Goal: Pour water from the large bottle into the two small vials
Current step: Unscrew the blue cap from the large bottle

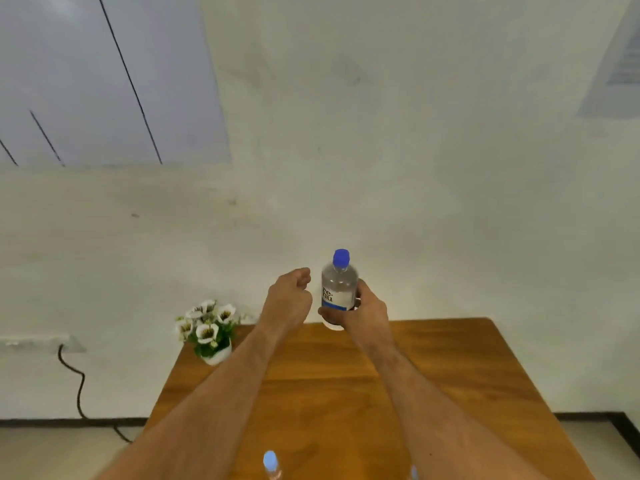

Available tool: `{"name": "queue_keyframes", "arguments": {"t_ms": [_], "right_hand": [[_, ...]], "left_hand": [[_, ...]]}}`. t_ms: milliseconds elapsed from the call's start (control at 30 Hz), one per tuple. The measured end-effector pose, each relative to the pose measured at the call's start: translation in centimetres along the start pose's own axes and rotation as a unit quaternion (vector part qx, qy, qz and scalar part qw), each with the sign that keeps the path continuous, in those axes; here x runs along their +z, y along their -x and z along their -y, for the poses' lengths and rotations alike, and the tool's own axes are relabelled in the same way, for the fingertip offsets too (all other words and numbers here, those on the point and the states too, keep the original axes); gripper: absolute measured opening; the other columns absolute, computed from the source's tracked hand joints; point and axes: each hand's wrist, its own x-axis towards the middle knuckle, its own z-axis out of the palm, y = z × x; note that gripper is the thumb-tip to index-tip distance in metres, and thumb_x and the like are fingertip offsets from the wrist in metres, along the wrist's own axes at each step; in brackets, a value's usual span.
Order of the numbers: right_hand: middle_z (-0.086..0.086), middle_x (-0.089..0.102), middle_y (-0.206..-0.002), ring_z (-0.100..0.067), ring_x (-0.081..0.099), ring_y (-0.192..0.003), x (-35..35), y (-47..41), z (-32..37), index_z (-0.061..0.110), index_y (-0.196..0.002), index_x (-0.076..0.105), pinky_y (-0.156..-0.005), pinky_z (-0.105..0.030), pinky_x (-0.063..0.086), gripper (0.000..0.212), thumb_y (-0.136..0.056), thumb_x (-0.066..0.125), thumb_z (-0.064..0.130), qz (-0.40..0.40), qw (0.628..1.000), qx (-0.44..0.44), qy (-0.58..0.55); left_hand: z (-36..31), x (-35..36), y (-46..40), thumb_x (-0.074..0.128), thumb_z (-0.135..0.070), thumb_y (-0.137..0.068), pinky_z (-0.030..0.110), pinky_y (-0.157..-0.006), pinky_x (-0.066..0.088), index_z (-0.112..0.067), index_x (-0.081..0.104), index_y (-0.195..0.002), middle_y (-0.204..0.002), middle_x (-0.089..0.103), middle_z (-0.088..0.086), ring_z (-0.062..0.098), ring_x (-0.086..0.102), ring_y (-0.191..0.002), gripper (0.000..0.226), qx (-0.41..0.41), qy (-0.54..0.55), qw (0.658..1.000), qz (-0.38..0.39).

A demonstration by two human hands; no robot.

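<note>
A clear large bottle [338,289] with a blue cap and a white-and-blue label is held upright above the far edge of the wooden table [450,368]. My right hand [363,310] grips its lower part. My left hand [291,296] is just left of the bottle, fingers curled, holding nothing and apart from the bottle. Two small vials with light blue caps show at the bottom edge: one [270,464] between my forearms, the other [414,472] mostly hidden beside my right forearm.
A white pot of white flowers [207,332] stands at the table's far left corner. A white wall is directly behind the table. A black cable [78,386] hangs from a wall socket strip on the left, down to the floor.
</note>
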Motion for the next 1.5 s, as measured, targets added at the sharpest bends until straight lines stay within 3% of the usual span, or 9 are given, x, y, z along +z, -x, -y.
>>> {"name": "queue_keyframes", "arguments": {"t_ms": [167,233,367,600,800,967,1133,1267,1500], "right_hand": [[0.016,0.066,-0.103,-0.007,0.065,-0.094,-3.3,-0.4,9.0,0.027,-0.122,0.056,-0.067,-0.009,0.049,0.062,-0.070,0.089,0.033,-0.011,0.995,-0.096,0.003],[0.016,0.067,-0.102,-0.007,0.066,-0.094,-4.4,-0.5,12.2,0.026,-0.121,0.057,-0.069,-0.010,0.050,0.062,-0.069,0.089,0.034,-0.020,0.992,-0.123,0.001],[0.020,0.067,-0.094,-0.004,0.067,-0.088,-6.5,-0.7,17.9,0.032,-0.113,0.058,-0.072,-0.014,0.051,0.056,-0.067,0.089,0.038,-0.040,0.984,-0.173,0.013],[0.011,0.065,-0.102,-0.013,0.065,-0.093,-9.5,0.2,25.6,0.025,-0.122,0.059,-0.085,-0.028,0.054,0.061,-0.069,0.087,0.041,-0.076,0.970,-0.228,0.044],[0.006,0.067,-0.113,-0.016,0.065,-0.097,-10.6,1.1,28.4,0.024,-0.127,0.058,-0.088,-0.034,0.055,0.066,-0.070,0.086,0.042,-0.090,0.966,-0.235,0.052],[0.001,0.068,-0.121,-0.019,0.065,-0.103,-10.7,1.8,29.4,0.022,-0.129,0.059,-0.093,-0.038,0.055,0.068,-0.070,0.086,0.043,-0.102,0.968,-0.222,0.061],[0.002,0.066,-0.121,-0.017,0.064,-0.101,-10.4,2.1,30.0,0.024,-0.130,0.055,-0.092,-0.038,0.054,0.070,-0.069,0.086,0.044,-0.111,0.968,-0.217,0.066],[0.001,0.065,-0.124,-0.019,0.064,-0.102,-10.4,2.2,30.3,0.024,-0.132,0.051,-0.092,-0.040,0.054,0.073,-0.071,0.085,0.042,-0.114,0.969,-0.212,0.065],[0.000,0.064,-0.127,-0.019,0.063,-0.103,-10.4,2.4,30.2,0.022,-0.135,0.049,-0.094,-0.040,0.052,0.074,-0.073,0.084,0.041,-0.107,0.969,-0.206,0.083]], "left_hand": [[-7.9,-4.1,0.5,0.036,0.008,-0.090,0.034,-0.111,0.041,-0.013,0.047,-0.144,-0.144,0.055,0.005,0.019,0.051,-0.132,0.059,0.067,0.059,0.995,-0.049],[-11.3,-5.7,1.0,0.037,0.010,-0.088,0.036,-0.109,0.043,-0.014,0.046,-0.145,-0.144,0.054,0.004,0.018,0.051,-0.131,0.062,0.106,0.095,0.989,-0.047],[-17.6,-8.6,2.6,0.045,0.012,-0.085,0.023,-0.087,0.046,-0.019,0.047,-0.144,-0.142,0.053,0.002,0.017,0.052,-0.124,0.066,0.196,0.167,0.966,-0.017],[-25.5,-12.8,4.6,0.055,-0.012,-0.095,0.025,-0.097,0.047,-0.022,0.060,-0.135,-0.133,0.063,-0.005,0.013,0.058,-0.121,0.042,0.307,0.191,0.932,-0.015],[-28.6,-15.1,4.7,0.061,-0.022,-0.096,0.040,-0.105,0.049,-0.016,0.069,-0.123,-0.125,0.068,-0.001,0.016,0.063,-0.117,0.029,0.339,0.132,0.930,-0.046],[-29.9,-15.3,5.0,0.069,-0.021,-0.091,0.026,-0.092,0.053,-0.017,0.069,-0.123,-0.108,0.072,-0.006,0.007,0.068,-0.099,0.032,0.352,0.116,0.928,-0.045],[-30.6,-15.4,4.6,0.076,-0.030,-0.084,0.034,-0.093,0.055,-0.024,0.076,-0.099,-0.103,0.075,-0.004,0.014,0.070,-0.097,0.016,0.338,0.121,0.931,-0.063],[-30.9,-15.8,4.3,0.059,-0.016,-0.095,0.039,-0.103,0.051,-0.023,0.072,-0.117,-0.124,0.068,-0.003,0.015,0.063,-0.114,0.026,0.334,0.091,0.937,-0.040],[-30.8,-16.1,3.9,0.072,-0.025,-0.087,0.039,-0.099,0.052,-0.021,0.070,-0.121,-0.128,0.066,0.002,0.020,0.064,-0.112,0.034,0.322,0.074,0.944,-0.018]]}}
